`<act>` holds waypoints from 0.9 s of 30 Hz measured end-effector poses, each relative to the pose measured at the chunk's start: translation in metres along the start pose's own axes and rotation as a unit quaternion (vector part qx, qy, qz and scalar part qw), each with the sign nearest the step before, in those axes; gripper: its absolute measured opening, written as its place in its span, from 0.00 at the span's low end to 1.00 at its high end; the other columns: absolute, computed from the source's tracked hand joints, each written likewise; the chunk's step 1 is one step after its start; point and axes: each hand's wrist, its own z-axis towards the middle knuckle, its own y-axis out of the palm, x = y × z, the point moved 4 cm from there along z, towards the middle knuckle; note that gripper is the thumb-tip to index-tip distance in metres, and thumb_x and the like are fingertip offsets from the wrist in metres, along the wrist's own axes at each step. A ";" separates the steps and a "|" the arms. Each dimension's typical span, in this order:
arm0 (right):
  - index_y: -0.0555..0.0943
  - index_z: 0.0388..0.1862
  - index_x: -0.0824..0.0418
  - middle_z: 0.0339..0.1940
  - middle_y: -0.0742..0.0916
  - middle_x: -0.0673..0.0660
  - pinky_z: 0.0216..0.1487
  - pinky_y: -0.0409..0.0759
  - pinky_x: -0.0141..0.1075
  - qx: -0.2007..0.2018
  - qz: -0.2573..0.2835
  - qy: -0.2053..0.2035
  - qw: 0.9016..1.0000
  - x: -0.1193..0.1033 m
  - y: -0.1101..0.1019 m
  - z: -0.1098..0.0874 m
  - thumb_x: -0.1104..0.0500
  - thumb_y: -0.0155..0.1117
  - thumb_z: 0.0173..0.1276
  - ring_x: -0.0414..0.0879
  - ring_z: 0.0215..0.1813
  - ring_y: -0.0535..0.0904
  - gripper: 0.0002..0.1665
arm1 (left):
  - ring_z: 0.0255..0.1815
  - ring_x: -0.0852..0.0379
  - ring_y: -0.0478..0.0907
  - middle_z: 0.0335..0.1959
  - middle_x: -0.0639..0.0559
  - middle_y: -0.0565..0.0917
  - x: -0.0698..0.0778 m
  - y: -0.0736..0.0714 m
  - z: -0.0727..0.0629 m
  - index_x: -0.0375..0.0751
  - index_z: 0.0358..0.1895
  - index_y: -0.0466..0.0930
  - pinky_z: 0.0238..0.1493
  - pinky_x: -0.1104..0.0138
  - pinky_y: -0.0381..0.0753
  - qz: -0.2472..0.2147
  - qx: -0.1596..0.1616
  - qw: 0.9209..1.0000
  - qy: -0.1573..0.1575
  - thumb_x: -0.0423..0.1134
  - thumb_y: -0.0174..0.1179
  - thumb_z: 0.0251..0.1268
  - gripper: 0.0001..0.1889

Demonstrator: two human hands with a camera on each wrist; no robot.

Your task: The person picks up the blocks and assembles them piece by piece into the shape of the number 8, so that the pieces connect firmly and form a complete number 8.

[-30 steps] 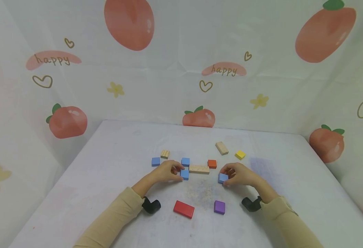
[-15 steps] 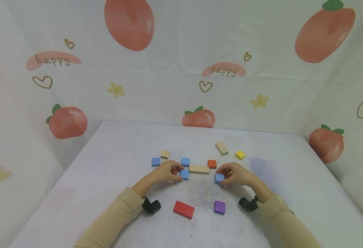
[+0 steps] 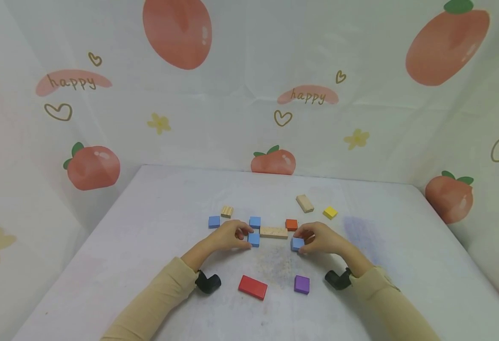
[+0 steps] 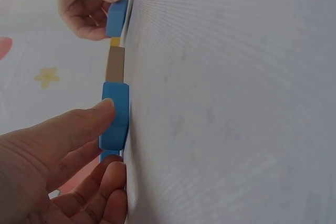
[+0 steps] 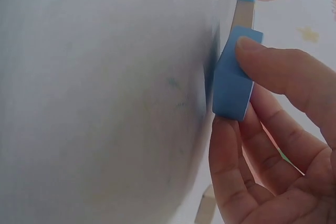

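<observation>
White tabletop [image 3: 155, 213] lies under a right hand [image 3: 325, 238] pinching one blue square block [image 3: 297, 244] and a left hand [image 3: 230, 236] pinching a second blue block [image 3: 253, 240], near the right and left ends of a farther pale wooden bar [image 3: 273, 232], apparently an aligning step needing a leftward nudge.

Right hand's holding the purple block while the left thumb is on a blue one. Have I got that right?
Not quite: the right hand holds a blue block, not the purple block, as the right wrist view shows. The left hand does have its thumb on another blue block.
</observation>
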 end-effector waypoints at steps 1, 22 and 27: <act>0.78 0.43 0.67 0.41 0.84 0.61 0.48 0.81 0.41 0.000 0.000 0.000 1.000 0.000 0.000 0.001 0.64 0.71 0.52 0.48 0.44 0.79 0.19 | 0.34 0.60 0.72 0.40 0.47 0.81 0.000 0.000 0.000 0.37 0.48 0.81 0.33 0.74 0.73 0.000 0.000 1.000 -0.001 0.36 0.69 0.51 0.19; 0.80 0.42 0.64 0.40 0.83 0.60 0.43 0.81 0.36 0.015 -0.021 -0.011 1.000 0.000 0.004 0.004 0.63 0.72 0.52 0.45 0.40 0.78 0.18 | 0.35 0.60 0.72 0.40 0.46 0.80 0.000 -0.001 0.001 0.37 0.49 0.80 0.32 0.74 0.72 -0.004 -0.004 1.000 0.001 0.37 0.68 0.51 0.19; 0.80 0.42 0.64 0.39 0.83 0.59 0.43 0.81 0.36 0.018 -0.024 -0.006 1.000 0.000 0.006 0.006 0.62 0.72 0.52 0.45 0.39 0.77 0.18 | 0.34 0.60 0.72 0.40 0.47 0.81 0.001 -0.001 0.000 0.37 0.48 0.81 0.32 0.74 0.72 -0.003 -0.002 1.000 0.001 0.36 0.69 0.51 0.19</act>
